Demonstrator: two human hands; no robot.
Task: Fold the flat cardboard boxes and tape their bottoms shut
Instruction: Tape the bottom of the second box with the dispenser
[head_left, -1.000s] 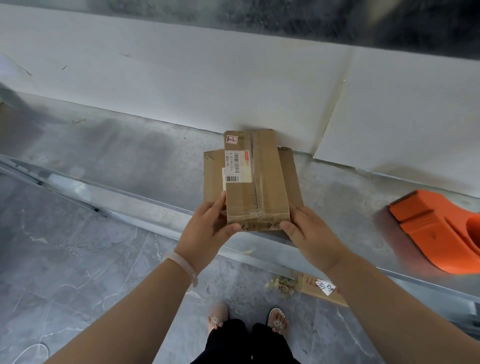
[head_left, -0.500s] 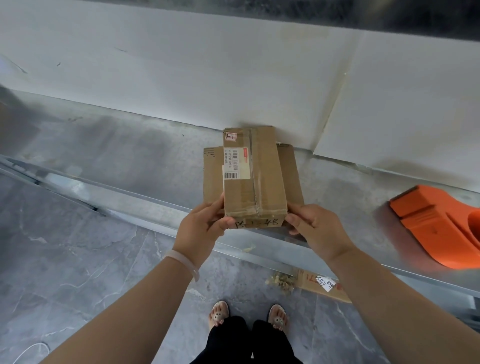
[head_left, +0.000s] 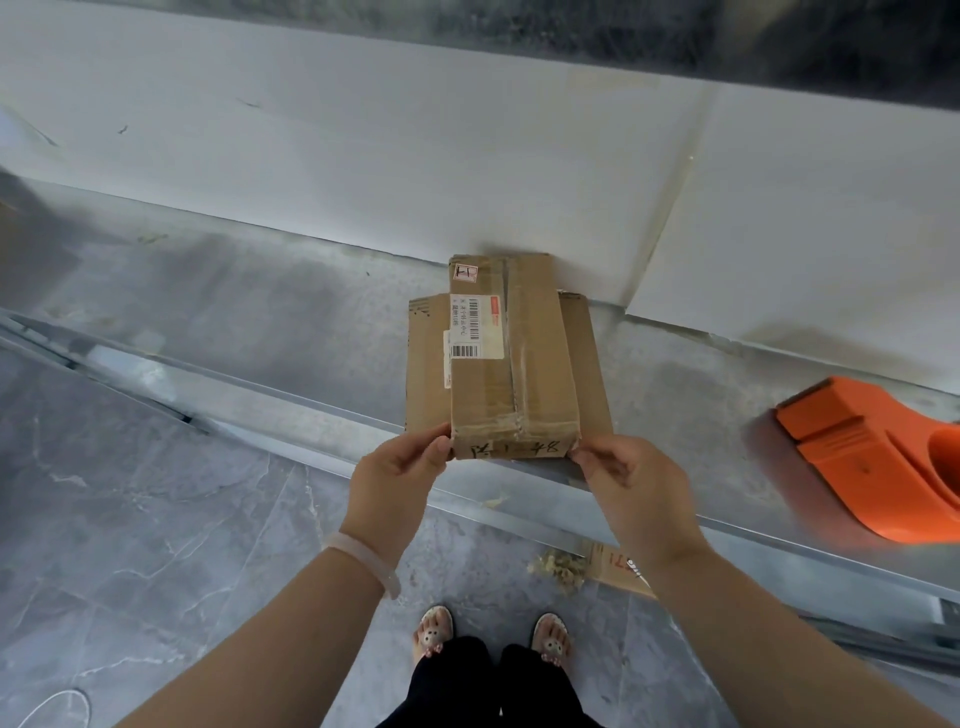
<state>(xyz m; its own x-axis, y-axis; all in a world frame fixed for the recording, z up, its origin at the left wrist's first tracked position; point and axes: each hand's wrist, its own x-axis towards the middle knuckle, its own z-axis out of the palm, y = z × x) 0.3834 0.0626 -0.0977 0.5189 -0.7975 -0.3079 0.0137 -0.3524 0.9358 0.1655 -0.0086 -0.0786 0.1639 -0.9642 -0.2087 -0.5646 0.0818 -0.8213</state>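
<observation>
A small folded cardboard box (head_left: 535, 364), taped along its top seam and bearing white barcode labels, lies on a wider flat cardboard piece (head_left: 426, 364) on the metal table (head_left: 249, 322). Its far end reaches the white wall panel (head_left: 363, 156). My left hand (head_left: 395, 483) pinches the box's near-left corner with thumb and curled fingers. At the near-right corner, my right hand (head_left: 634, 483) holds the box with curled fingertips. The box's near face shows handwritten marks.
An orange tape dispenser (head_left: 872, 457) lies on the table at the right edge. The table's front rim runs diagonally just under my hands. On the grey tiled floor below lie a cardboard scrap (head_left: 618, 569) and some crumbs, close to my sandalled feet (head_left: 436, 631).
Both hands have slid back from the box's sides to its near corners. The box and the flat piece under it stay against the wall panel.
</observation>
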